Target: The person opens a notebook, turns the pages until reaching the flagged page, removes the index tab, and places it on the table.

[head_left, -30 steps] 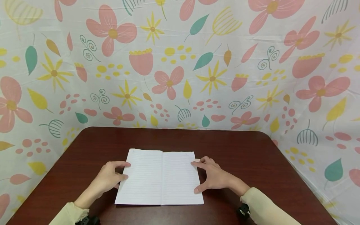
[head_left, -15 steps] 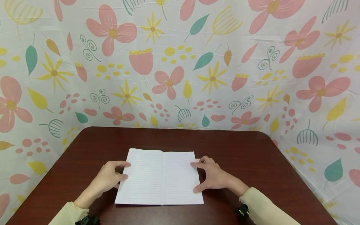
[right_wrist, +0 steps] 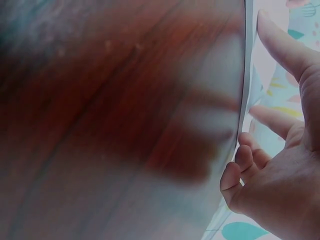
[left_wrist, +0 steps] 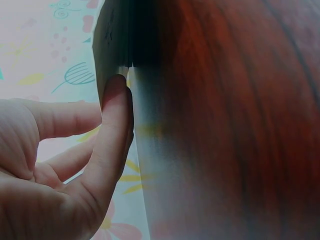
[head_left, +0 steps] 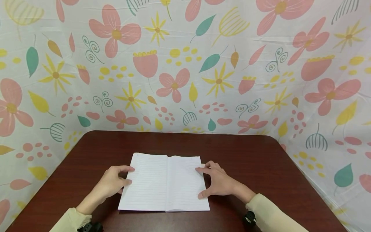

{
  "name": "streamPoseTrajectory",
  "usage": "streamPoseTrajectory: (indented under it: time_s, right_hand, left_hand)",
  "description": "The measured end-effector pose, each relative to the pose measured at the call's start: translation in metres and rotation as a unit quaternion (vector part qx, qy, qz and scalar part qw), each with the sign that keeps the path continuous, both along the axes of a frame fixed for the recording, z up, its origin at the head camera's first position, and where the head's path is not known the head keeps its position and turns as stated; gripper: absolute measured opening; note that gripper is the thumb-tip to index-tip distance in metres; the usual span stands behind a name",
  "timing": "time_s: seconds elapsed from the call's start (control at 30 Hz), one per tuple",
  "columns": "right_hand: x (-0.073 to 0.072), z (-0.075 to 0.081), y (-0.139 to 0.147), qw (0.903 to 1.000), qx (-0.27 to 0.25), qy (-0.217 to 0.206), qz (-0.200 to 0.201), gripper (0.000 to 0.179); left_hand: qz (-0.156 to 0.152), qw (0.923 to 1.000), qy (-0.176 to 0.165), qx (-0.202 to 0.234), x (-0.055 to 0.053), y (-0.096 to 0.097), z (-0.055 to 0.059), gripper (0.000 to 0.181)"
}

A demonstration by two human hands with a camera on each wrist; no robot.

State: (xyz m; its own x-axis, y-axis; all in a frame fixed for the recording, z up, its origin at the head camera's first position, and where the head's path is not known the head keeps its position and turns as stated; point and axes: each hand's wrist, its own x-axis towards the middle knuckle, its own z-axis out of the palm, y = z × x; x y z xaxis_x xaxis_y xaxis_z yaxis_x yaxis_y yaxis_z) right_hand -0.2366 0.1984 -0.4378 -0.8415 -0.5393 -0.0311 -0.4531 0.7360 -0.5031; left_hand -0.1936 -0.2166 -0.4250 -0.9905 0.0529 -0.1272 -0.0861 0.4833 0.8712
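Observation:
An open notebook (head_left: 147, 183) with lined white pages lies on the dark brown table. At its left edge my left hand (head_left: 111, 182) grips it, with a finger and thumb at the page edge; in the left wrist view a fingertip overlaps the notebook's side (left_wrist: 107, 45). On the right page (head_left: 186, 183), the index finger and thumb of my right hand (head_left: 221, 182) touch near the outer edge, spread apart. That page bulges slightly near the spine. The right hand's other fingers (right_wrist: 243, 157) are bent close to the notebook's edge. A small pale strip (head_left: 204, 165) shows beside the right edge.
The glossy table (head_left: 185, 143) has rounded far corners. Behind it and along both sides hangs a white cloth (head_left: 179, 42) printed with flowers and leaves. Dark wrist devices (head_left: 250, 218) sit by light sleeves (head_left: 275, 212).
My right index finger and thumb have slid slightly left over the right page, and the page has started to bulge near the spine. The left hand has stayed put.

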Motion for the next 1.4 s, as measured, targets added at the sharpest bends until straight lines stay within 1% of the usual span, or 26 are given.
streamPoseTrajectory:
  time_s: [0.07, 0.17, 0.4, 0.57, 0.7, 0.87, 1.0, 1.13, 1.27, 1.4]
  right_hand:
    - [0.0, 0.0, -0.001, 1.0, -0.001, 0.004, 0.002, 0.1]
    - [0.0, -0.001, -0.004, 0.9999, -0.004, 0.01, 0.005, 0.102]
    - [0.0, -0.003, -0.011, 0.9995, -0.004, 0.031, -0.005, 0.112]
    - [-0.002, -0.002, -0.015, 0.9993, 0.003, 0.036, -0.004, 0.117]
    - [-0.003, -0.002, -0.018, 0.9992, 0.008, 0.038, -0.006, 0.115]
    - [-0.005, -0.002, -0.022, 0.9994, 0.004, 0.034, 0.001, 0.107]
    - [-0.007, -0.001, -0.025, 0.9998, 0.004, 0.02, 0.002, 0.103]
    - [-0.01, 0.0, -0.027, 1.0, -0.006, -0.001, -0.008, 0.099]
    - [-0.012, 0.004, -0.028, 0.9985, -0.037, -0.038, -0.016, 0.095]
    - [-0.013, 0.008, -0.029, 0.9938, -0.079, -0.077, -0.012, 0.088]
  left_hand:
    - [-0.003, 1.0, 0.0, -0.005, 0.0, 0.0, 0.0, 0.043]
    - [0.004, 1.0, -0.004, -0.005, 0.0, 0.0, 0.001, 0.043]
    - [0.001, 1.0, 0.001, -0.003, 0.0, -0.001, 0.0, 0.043]
    - [0.004, 1.0, 0.0, -0.004, -0.001, -0.001, -0.002, 0.043]
    - [0.003, 1.0, 0.0, -0.004, -0.001, -0.001, -0.002, 0.044]
    - [0.001, 1.0, 0.003, -0.005, -0.001, -0.001, -0.003, 0.044]
    - [0.006, 1.0, 0.002, -0.006, -0.001, -0.001, -0.003, 0.043]
    - [0.004, 1.0, 0.003, -0.005, -0.001, 0.0, -0.002, 0.043]
    - [0.008, 1.0, -0.001, -0.002, -0.001, 0.0, -0.001, 0.043]
    - [0.008, 1.0, -0.001, -0.002, 0.0, 0.0, -0.001, 0.043]
